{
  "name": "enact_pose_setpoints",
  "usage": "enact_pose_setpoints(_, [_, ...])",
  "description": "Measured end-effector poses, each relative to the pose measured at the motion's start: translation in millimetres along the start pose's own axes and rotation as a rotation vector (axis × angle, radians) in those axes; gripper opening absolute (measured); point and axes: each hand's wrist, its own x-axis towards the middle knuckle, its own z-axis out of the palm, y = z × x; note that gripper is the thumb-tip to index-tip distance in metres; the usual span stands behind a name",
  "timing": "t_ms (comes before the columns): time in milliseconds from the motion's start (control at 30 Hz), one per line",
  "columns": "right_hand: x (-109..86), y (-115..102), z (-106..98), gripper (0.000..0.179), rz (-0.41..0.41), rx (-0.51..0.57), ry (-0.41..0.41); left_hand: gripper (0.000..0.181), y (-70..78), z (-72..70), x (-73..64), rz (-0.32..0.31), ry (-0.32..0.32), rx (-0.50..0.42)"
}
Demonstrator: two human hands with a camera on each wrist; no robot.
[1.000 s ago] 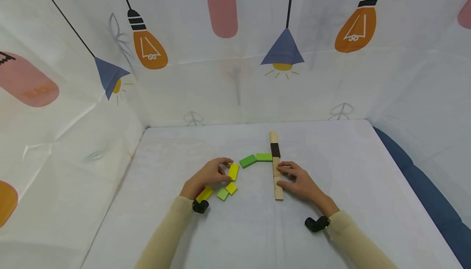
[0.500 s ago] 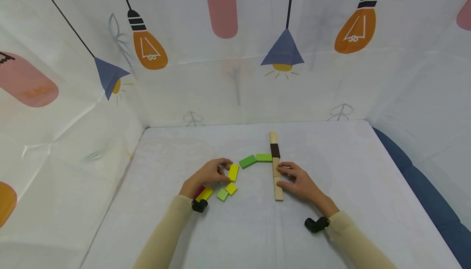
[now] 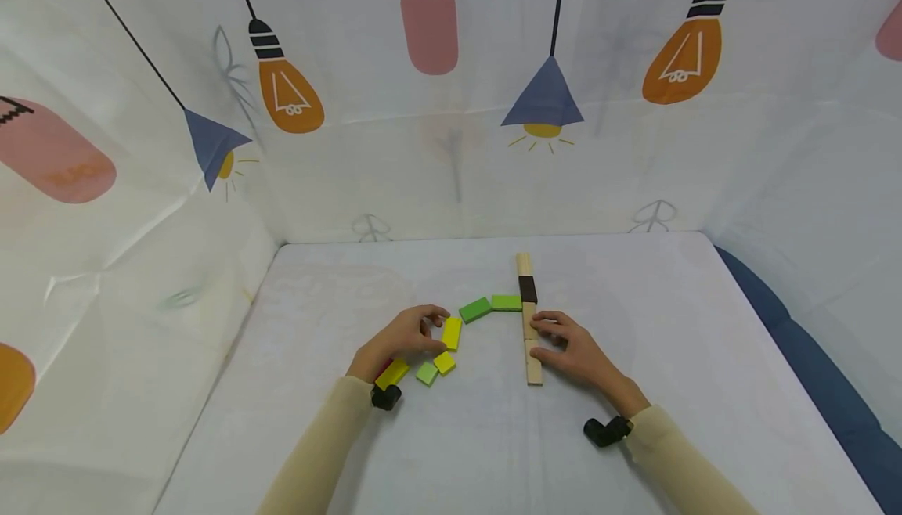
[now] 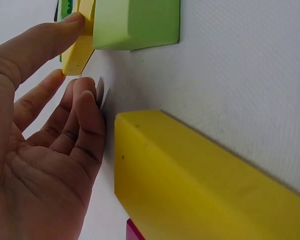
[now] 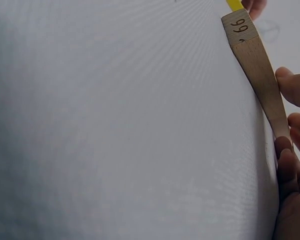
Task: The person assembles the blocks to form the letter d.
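Observation:
My left hand (image 3: 402,336) pinches a yellow wooden block (image 3: 452,333) lying on the table, thumb at its near end and index finger toward its far end. In the left wrist view the thumb lies on this yellow block (image 4: 79,56) and the other fingers curl beside it. My right hand (image 3: 574,349) rests its thumb and fingertips against the right side of the plain wooden blocks (image 3: 534,362), which lie end to end in a straight row. The right wrist view shows the thumb at the side of the nearest plain block (image 5: 257,75), whose end bears engraved marks.
A dark brown block (image 3: 527,289) sits farther up the row. Two green blocks (image 3: 475,310) reach leftward from it. Nearer me lie a small yellow block (image 3: 445,363), a light green block (image 3: 427,373), another yellow block (image 3: 392,374) and a partly hidden dark pink block (image 4: 134,231).
My left hand has shifted the yellow block slightly to the right. The right hand and the row of plain blocks have stayed in place.

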Motion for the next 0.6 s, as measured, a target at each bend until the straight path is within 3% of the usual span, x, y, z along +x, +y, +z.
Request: enact_pose_setpoints(600, [-0.7,-3.8,-1.5,0.049,0.012,0.009,-0.008,0.058,1.3,0.8,2.5,0.018,-0.008,0.035])
